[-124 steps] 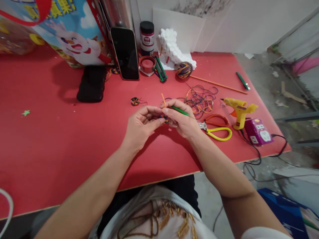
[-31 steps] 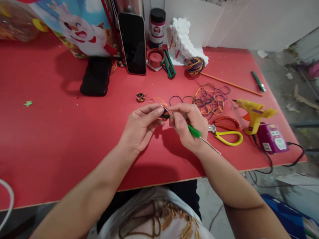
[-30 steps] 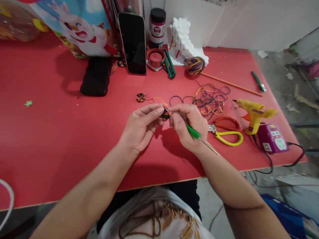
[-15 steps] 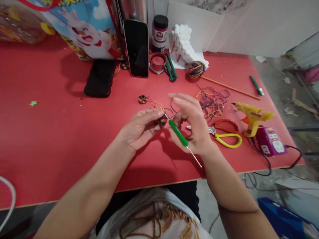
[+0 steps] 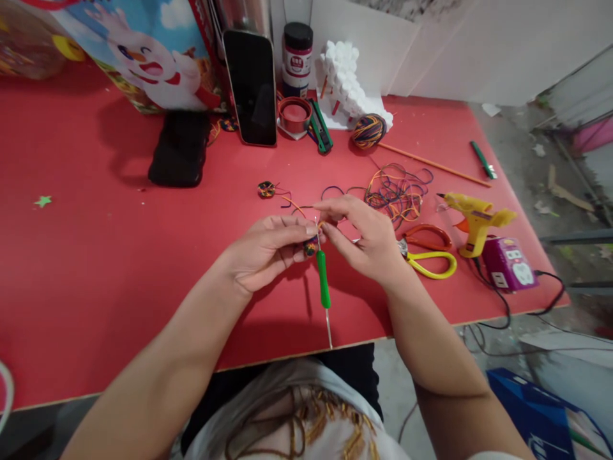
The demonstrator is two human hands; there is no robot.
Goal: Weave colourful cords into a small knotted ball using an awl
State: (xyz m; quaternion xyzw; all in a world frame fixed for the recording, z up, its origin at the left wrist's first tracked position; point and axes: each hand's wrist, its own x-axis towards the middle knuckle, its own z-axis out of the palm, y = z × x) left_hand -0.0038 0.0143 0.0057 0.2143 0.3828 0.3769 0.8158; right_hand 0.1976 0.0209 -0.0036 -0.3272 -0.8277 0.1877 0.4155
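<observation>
My left hand (image 5: 268, 249) pinches a small multicoloured crochet piece (image 5: 310, 246). A crochet hook with a green handle (image 5: 324, 281) sticks out of that piece, pointing down toward the table's front edge, and its tip shows by my left thumb. My right hand (image 5: 366, 239) is off the handle, with thumb and index finger closed on a strand of yarn (image 5: 322, 223) beside the hook tip. Just behind the hands lies another small crocheted round (image 5: 266, 189) with loose ends. A tangle of yarn (image 5: 397, 195) spreads to the right.
Scissors (image 5: 433, 263), a yellow glue gun (image 5: 479, 220) and a purple box (image 5: 510, 265) with cables lie at the right. At the back stand a phone (image 5: 249, 89), a jar (image 5: 297, 61), a green cutter (image 5: 320, 128) and a yarn ball (image 5: 368, 131). A black case (image 5: 178, 150) lies left.
My right hand has let go of the crochet hook's handle and moved to the yarn at its tip. The hook has swung from a slant to nearly straight toward me.
</observation>
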